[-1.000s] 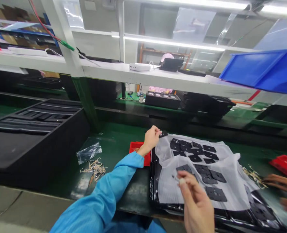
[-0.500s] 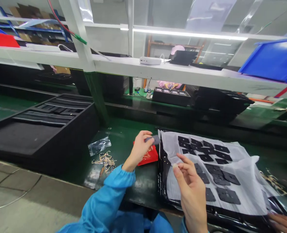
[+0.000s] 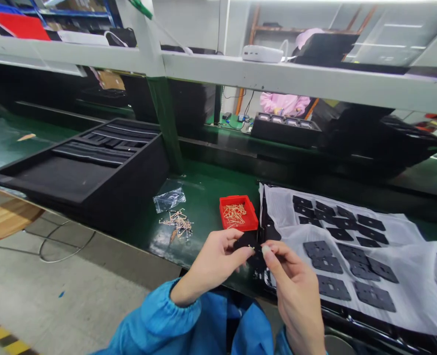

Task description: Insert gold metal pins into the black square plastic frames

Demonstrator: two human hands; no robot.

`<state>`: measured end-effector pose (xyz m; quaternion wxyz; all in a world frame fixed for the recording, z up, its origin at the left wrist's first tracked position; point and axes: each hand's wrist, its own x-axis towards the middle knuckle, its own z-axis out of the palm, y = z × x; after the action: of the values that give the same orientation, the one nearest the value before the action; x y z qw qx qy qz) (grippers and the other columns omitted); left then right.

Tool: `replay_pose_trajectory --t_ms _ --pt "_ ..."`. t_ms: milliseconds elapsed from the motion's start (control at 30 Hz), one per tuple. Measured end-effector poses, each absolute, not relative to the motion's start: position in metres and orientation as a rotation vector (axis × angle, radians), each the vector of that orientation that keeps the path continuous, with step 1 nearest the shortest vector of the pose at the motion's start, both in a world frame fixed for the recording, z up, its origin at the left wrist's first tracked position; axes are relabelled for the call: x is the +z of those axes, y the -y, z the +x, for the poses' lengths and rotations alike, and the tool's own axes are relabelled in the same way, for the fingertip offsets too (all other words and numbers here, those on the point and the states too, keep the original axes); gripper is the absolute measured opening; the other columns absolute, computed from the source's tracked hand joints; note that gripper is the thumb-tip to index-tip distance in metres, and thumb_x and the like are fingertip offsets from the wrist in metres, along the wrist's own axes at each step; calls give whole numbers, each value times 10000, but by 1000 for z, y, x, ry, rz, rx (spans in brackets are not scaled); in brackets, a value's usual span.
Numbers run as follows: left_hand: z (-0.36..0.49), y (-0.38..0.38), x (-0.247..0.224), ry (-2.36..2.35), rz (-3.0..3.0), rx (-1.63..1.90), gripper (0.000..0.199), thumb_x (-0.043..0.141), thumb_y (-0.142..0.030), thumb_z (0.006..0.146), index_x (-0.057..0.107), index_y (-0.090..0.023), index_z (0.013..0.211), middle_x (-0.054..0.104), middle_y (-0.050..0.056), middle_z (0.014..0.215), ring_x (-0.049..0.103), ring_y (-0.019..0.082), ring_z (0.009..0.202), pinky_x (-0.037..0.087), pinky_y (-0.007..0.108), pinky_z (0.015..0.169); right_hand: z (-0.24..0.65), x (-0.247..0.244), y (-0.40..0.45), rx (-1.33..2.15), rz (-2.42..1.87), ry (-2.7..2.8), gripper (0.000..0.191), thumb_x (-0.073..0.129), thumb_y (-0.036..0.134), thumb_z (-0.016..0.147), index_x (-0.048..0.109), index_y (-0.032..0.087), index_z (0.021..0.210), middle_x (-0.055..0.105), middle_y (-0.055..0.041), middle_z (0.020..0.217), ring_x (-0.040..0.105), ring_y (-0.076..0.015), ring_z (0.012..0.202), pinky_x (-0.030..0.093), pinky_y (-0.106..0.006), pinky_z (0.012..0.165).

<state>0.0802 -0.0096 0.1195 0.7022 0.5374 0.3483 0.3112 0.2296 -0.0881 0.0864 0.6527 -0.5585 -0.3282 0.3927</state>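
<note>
Desk: green desk [image 3: 203, 197] carries a white plastic sheet [image 3: 418, 246] bearing rows of black pads [image 3: 333, 288]; a red tray [image 3: 229, 209] of copper pins [image 3: 235, 215] sits just beside.
Left hand [image 3: 213, 266]: pinching one black pad [image 3: 248, 242] above the desk.
Right hand [image 3: 296, 296]: fingertips [image 3: 266, 250] pressed together at that pad's edge; anything between them too small to tell.

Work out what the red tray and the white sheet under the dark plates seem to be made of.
The red tray looks like moulded plastic: even colour, slight sheen. The white sheet looks like thin plastic film: creased and translucent.
</note>
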Motion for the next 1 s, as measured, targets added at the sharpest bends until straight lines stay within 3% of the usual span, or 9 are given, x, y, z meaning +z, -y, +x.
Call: replay_pose_trajectory --t_ms 200,400,800,1000 --pt "75 24 115 -789 1088 698 360 742 -282 841 698 -133 1166 705 10 729 671 116 589 570 223 599 217 86 91 853 -1319 711 215 820 414 840 744 221 896 696 -48 1039 670 -178 957 576 -259 833" --pt "69 25 113 -814 1126 694 232 709 -282 883 709 -135 1063 728 34 777 717 130 644 596 208 614 211 86 91 843 -1353 766 226 798 436 854 741 219 880 683 -51 1000 665 -179 917 586 -272 807" --pt "61 32 117 -874 1164 746 199 700 -260 905 735 -179 1084 785 46 852 756 148 680 611 198 615 202 99 83 798 -1321 821 209 787 420 861 735 219 835 688 -39 909 686 -161 826 603 -236 732" --pt "57 33 123 -916 1152 798 251 714 -397 913 771 -172 1009 784 55 810 762 178 640 643 241 609 193 105 87 762 -1323 821 205 785 408 864 723 217 820 686 -39 884 689 -162 807 605 -231 712"
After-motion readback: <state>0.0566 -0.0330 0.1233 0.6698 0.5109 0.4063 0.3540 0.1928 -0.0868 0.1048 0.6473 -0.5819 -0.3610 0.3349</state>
